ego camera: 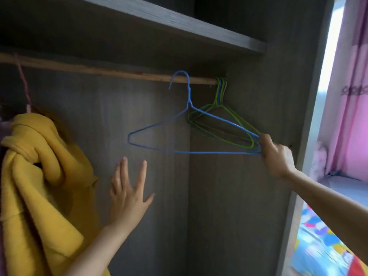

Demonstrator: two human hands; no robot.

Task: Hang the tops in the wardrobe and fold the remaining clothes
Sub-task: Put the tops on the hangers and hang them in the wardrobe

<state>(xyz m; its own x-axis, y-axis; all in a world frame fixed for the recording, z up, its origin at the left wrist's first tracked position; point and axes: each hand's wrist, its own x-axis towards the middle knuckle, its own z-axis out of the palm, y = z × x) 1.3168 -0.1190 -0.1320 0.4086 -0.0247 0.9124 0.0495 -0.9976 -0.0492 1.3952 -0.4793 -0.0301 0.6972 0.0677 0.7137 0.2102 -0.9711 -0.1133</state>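
Note:
A blue wire hanger (151,147) hangs with its hook over the wooden rail (111,71) inside the wardrobe. My right hand (275,158) grips the hanger's right corner, beside several green and blue hangers (225,124) bunched at the rail's right end. My left hand (129,193) is raised below the blue hanger with fingers spread, holding nothing. A yellow top (37,186) hangs at the left on a pink hanger (24,84).
A grey shelf (179,22) runs above the rail. The wardrobe's right side panel (258,196) stands close to my right arm. A pink curtain (354,96) and a colourful bedspread (322,246) lie at the far right.

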